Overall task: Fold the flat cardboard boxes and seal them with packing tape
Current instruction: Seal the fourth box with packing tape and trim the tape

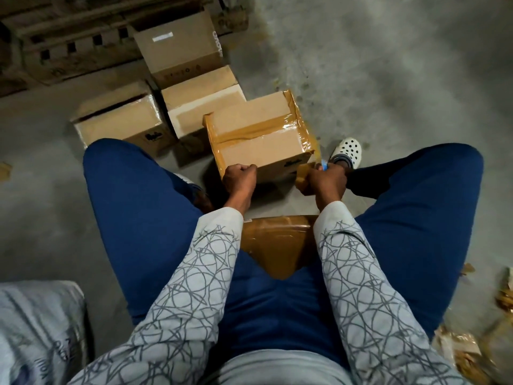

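Note:
A folded cardboard box (258,134) stands on the concrete floor between my knees, with brown packing tape along its top seam and down its right end. My left hand (239,179) is curled over the box's near left edge and grips it. At the near right corner my right hand (326,180) holds a roll of brown tape (302,176), and a small blue-handled tool shows above its fingers. A strip of tape runs from the roll up the box's right corner.
Three more cardboard boxes (122,120) (200,107) (180,48) stand beyond on the floor, in front of a wooden pallet (69,43). I sit on a tape-wrapped box (274,243). A white sack (39,326) is at lower left, tape scraps (477,343) at lower right, my white clog (348,151) by the box.

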Motion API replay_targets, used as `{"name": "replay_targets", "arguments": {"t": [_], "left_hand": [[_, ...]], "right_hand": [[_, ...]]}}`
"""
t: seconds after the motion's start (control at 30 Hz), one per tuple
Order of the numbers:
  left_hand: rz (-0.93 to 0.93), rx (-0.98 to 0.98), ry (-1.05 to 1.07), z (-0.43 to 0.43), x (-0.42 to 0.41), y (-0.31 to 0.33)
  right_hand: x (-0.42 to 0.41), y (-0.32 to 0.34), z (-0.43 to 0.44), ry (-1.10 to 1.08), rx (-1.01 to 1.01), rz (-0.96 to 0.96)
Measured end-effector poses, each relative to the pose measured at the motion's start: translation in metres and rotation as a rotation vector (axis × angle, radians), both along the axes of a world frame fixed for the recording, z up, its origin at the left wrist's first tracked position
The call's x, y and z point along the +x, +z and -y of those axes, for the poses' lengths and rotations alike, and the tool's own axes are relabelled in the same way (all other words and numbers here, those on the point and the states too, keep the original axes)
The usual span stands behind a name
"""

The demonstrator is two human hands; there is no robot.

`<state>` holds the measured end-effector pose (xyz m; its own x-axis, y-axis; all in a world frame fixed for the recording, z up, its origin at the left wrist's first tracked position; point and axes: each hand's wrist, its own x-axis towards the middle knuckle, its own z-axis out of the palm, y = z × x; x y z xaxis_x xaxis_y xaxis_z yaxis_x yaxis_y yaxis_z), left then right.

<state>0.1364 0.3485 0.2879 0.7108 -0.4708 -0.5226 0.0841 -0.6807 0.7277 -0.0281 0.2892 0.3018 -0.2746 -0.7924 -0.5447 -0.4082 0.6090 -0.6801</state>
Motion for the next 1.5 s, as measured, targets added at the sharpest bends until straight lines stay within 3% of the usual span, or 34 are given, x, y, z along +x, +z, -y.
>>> {"name": "replay_targets", "arguments": {"t": [0.2, 0.4, 0.63, 0.8, 0.93, 1.23, 1.33, 1.43, 1.5], "left_hand": [[-0.021, 0.063, 0.121, 0.002, 0.01, -0.008], [0.015, 0.238, 0.28, 0.005, 0.033, -0.015], [-0.072, 0.164, 0.323, 0.013, 0.046, -0.028], [-0.09, 0.094, 0.223, 0.023, 0.055, -0.037], [-0.212, 0.127, 0.156, 0.023, 0.06, -0.055], [-0.354, 0.144, 0.178, 0.021, 0.071, -0.073], [-0.18, 0.065, 0.238, 0.024, 0.072, -0.056], [0.057, -0.137, 0.278, 0.03, 0.073, -0.013], [0.046, -0.342, 0.301, 0.026, 0.094, 0.02]], "right_hand": [[-0.002, -0.016, 0.006, 0.167, 0.095, -0.223], [-0.016, -0.03, 0.03, 0.065, 0.047, -0.076], [-0.023, -0.04, 0.056, -0.084, 0.003, 0.129], [-0.012, -0.05, 0.074, 0.325, -0.07, -0.052], [-0.003, -0.084, 0.084, 0.475, -0.084, -0.096], [-0.011, -0.229, 0.126, 0.475, 0.013, 0.153], [-0.003, -0.188, 0.119, 0.354, -0.045, 0.225], [0.015, -0.082, 0.11, 0.238, -0.201, 0.299], [0.017, -0.033, 0.119, 0.168, -0.31, 0.444]]}}
